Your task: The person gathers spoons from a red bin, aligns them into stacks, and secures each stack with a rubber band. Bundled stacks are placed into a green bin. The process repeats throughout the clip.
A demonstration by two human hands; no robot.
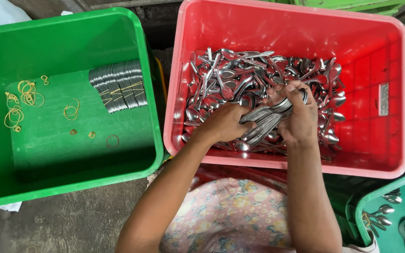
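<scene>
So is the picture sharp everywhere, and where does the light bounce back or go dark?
Head view: daylight glints off the loose spoons; both hands, left hand and right hand, look sharp; deep shadow fills the green crate's near wall.

One head-worn camera looks almost straight down from close above — the red crate [390, 61] fills the middle, a green crate [71, 154] beside it at left.

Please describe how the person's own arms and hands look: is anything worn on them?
Both forearms are bare, with no sleeves, gloves, watch or bracelets visible. The left hand and right hand show no rings that I can see. Fingernails look short and unpainted. Below the arms lies pale floral-patterned clothing.
</scene>
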